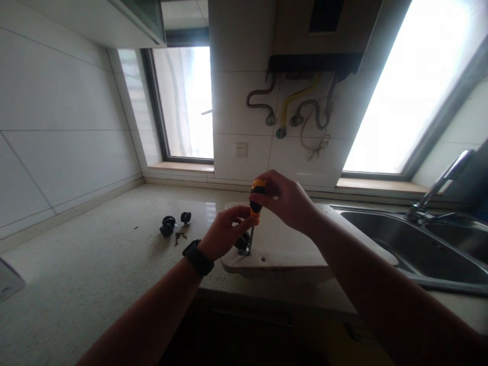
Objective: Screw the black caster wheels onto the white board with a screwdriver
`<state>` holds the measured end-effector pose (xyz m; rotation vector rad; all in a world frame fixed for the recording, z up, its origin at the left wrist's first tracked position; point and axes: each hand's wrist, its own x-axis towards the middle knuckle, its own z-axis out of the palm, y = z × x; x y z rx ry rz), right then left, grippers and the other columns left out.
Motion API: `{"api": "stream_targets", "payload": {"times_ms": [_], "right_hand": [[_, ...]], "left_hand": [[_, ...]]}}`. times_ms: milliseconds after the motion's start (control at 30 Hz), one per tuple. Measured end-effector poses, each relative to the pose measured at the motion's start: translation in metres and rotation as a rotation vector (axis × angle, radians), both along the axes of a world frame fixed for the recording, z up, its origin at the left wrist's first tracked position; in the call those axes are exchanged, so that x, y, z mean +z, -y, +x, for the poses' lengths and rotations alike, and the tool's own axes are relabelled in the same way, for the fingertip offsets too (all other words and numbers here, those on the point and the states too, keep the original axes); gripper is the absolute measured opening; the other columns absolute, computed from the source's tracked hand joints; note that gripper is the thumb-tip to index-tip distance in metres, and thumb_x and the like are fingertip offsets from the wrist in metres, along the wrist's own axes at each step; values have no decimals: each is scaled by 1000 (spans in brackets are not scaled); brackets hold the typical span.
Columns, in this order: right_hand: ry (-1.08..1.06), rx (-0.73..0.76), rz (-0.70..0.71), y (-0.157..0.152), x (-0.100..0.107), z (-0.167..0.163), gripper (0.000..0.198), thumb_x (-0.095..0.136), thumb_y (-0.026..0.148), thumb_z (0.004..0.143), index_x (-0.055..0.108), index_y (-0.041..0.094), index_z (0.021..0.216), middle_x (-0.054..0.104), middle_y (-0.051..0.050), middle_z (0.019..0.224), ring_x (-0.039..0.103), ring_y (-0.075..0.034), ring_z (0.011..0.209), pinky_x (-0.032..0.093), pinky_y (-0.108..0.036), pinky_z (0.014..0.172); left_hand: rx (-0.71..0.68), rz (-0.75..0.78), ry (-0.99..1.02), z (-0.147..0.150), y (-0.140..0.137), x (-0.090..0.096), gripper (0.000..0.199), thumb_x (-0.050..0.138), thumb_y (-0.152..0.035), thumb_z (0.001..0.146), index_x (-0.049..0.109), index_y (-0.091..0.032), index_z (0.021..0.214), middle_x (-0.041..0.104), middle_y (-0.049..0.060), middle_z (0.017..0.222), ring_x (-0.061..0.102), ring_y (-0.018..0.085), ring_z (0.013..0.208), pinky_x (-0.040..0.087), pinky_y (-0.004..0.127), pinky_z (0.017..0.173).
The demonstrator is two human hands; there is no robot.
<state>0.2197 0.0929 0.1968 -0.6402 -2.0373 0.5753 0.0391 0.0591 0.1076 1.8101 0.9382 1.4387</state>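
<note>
An orange and black screwdriver (pixel 256 202) stands nearly upright, its shaft pointing down at a caster wheel (pixel 241 241) on the near left corner of a white board (pixel 290 249). My right hand (pixel 285 197) grips the upper part of the screwdriver's handle. Lower down, my left hand (pixel 227 229) pinches the same handle near its collar. The caster's metal plate lies against the board, partly hidden by my left fingers. Whether the tip sits in a screw is too small to tell. A small hole (pixel 263 260) shows in the board to the right of the caster.
Loose black casters (pixel 168 225) and several screws (pixel 179 237) lie on the speckled countertop (pixel 114 254) at left. To the right is a steel sink (pixel 381 239) with a faucet (pixel 434 188). Hoses (pixel 320 112) hang below a wall-mounted heater (pixel 324 35); a socket (pixel 241 149) is on the wall.
</note>
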Motion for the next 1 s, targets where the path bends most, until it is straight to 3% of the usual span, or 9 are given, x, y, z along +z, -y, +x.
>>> {"api": "stream_targets", "payload": {"times_ms": [133,233,333,433,500,600,733,867,1000], "right_hand": [[65,21,37,-13,3,-8,40,82,46,76,54,21,90,63,2,76,57,-13,65,47,-29,59],[124,223,-68,-33,9,-8,36,77,45,81,50,22,88,59,4,74,56,-11,64,47,-26,57],[201,504,-245,-54,20,-5,26,68,39,89,60,19,104,67,-2,90,65,-14,80,55,-31,72],[271,638,-297,-66,32,-1,34,69,30,89,64,20,122,70,-8,118,67,-16,101,56,-34,89],[313,676,-294,-71,39,0,32,69,26,90,67,22,121,70,-7,125,68,-17,106,55,-35,94],[385,725,-316,-78,49,0,28,71,23,88,71,23,116,73,-5,117,70,-19,105,57,-37,92],[487,750,-315,-82,62,-6,30,77,20,81,75,23,112,77,-4,109,73,-19,96,59,-35,87],[567,767,-261,-85,71,-8,31,79,18,79,77,23,110,78,-5,110,73,-20,100,57,-34,89],[606,758,-206,-102,71,-2,31,79,22,81,76,23,112,78,-4,109,73,-18,99,56,-31,88]], "left_hand": [[26,37,9,3,-3,-8,22,73,-34,90,71,-20,107,77,7,108,69,20,94,52,35,86],[-18,21,31,1,-5,-10,21,68,-35,94,72,-21,108,76,8,109,69,21,99,52,37,90],[-72,10,60,-2,-9,-9,23,65,-36,96,71,-20,112,75,9,111,69,21,102,52,39,94],[-108,6,76,-2,-14,-7,26,63,-36,97,70,-18,115,75,10,110,69,20,100,51,39,95],[-138,11,73,-1,-17,-7,26,61,-36,99,70,-18,115,74,10,110,68,20,98,51,38,95],[-150,-1,75,2,-18,-10,26,59,-38,100,70,-18,113,73,10,113,68,21,101,50,38,96],[-40,-29,79,9,-13,-20,30,57,-43,101,67,-22,121,74,9,113,67,23,106,49,39,97],[71,16,53,13,-15,-29,32,56,-45,101,69,-21,117,73,8,103,65,22,97,49,37,91],[74,62,0,14,-31,-29,32,61,-44,98,71,-20,117,74,8,101,64,21,87,50,35,82]]}}
